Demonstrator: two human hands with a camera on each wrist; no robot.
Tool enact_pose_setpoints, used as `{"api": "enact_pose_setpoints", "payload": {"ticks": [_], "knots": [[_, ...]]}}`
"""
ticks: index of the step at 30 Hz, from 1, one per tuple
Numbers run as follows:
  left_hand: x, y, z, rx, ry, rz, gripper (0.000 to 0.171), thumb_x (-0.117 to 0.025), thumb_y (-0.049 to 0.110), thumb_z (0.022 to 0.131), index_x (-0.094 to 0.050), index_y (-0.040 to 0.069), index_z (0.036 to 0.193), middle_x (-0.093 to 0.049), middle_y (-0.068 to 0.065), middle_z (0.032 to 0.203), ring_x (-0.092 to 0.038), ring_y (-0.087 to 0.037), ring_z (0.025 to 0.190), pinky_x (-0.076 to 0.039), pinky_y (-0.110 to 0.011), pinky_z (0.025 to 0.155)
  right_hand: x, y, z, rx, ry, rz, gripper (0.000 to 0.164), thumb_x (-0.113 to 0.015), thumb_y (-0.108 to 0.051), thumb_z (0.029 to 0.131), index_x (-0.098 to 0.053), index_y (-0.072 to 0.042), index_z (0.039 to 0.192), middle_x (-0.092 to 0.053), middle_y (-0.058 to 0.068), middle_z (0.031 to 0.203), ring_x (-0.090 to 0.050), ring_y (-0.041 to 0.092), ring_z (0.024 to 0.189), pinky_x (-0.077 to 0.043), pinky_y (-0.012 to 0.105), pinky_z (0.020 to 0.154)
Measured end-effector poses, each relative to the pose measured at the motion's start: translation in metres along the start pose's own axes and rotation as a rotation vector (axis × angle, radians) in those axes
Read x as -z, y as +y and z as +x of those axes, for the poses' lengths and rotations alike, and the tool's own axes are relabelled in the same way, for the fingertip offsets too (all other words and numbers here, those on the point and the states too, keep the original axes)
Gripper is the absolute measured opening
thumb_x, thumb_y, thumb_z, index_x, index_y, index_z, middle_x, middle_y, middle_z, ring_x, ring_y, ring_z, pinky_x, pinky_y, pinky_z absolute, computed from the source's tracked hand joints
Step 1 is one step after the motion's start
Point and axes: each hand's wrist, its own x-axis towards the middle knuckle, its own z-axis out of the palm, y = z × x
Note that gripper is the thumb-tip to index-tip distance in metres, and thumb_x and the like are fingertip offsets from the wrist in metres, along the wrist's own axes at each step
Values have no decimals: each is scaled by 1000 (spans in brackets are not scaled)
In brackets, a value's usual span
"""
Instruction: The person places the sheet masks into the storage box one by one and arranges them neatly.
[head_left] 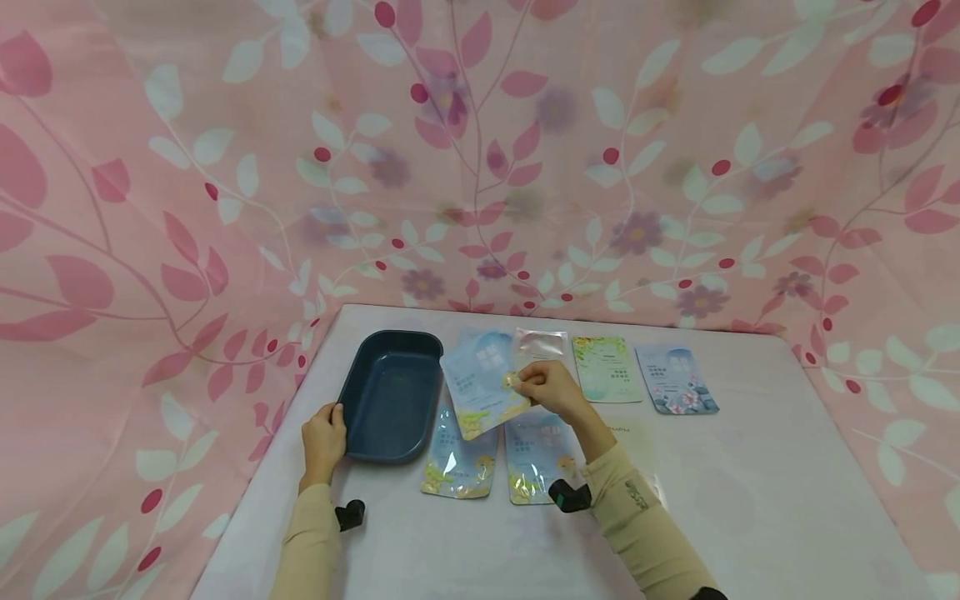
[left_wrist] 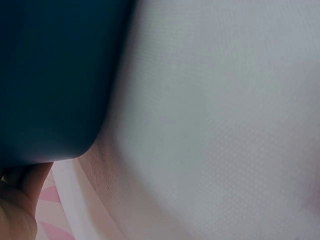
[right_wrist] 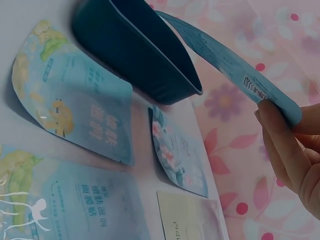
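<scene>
My left hand (head_left: pixel 324 442) grips the near left side of a dark blue rectangular basin (head_left: pixel 393 404), thumb at the rim. In the left wrist view, its fingers (left_wrist: pixel 35 185) reach beneath the basin's corner. My right hand (head_left: pixel 553 390) pinches one edge of a light blue face mask packet (head_left: pixel 476 396) between thumb and fingers. This packet is raised beside the basin's right side; in the right wrist view its back carries a barcode (right_wrist: pixel 254 88). Two similar blue packets, one at left (head_left: pixel 459 467) and one at right (head_left: pixel 538 467), lie below it.
Farther right lie a green packet (head_left: pixel 606 371) and a blue packet with pink flowers (head_left: pixel 677 379). A silvery-pink packet (head_left: pixel 542 342) lies at the back. Under the right forearm, a pale packet (head_left: pixel 637 437) is partly hidden. Floral curtain (head_left: pixel 480 167) surrounds the white table (head_left: pixel 765 500).
</scene>
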Motion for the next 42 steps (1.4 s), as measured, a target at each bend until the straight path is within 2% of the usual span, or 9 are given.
{"api": "enact_pose_setpoints", "payload": {"ticks": [9,18,26,42], "knots": [[0,-1,1,-10,3,-7,28,-48,8,96,-62,-16,102,-63,-34,99,-59,-50,95,-45,-57,85,-8,0,3,-9,-1,12,16,-62,2,86,-61,14,97,-67,17,77,-60,9,61,-56,31,63],[-1,-2,1,-4,7,1,27,-49,7,96,-62,-16,102,-63,-34,98,-59,-51,94,-44,-57,86,-15,0,7,12,-12,27,18,-62,0,87,-62,14,97,-67,22,77,-60,9,59,-55,29,60],[-2,-3,1,-22,22,3,26,-49,6,95,-62,-16,100,-63,-34,96,-59,-51,92,-45,-57,84,-23,-1,10,-4,-6,26,16,-61,1,87,-62,14,96,-67,16,76,-60,10,60,-55,29,61],[-1,-1,1,-18,20,-10,26,-50,7,95,-63,-14,101,-64,-33,97,-60,-50,93,-45,-56,84,-46,-9,17,-9,-30,51,20,-61,1,87,-61,14,101,-67,22,83,-62,11,62,-56,32,64]]}}
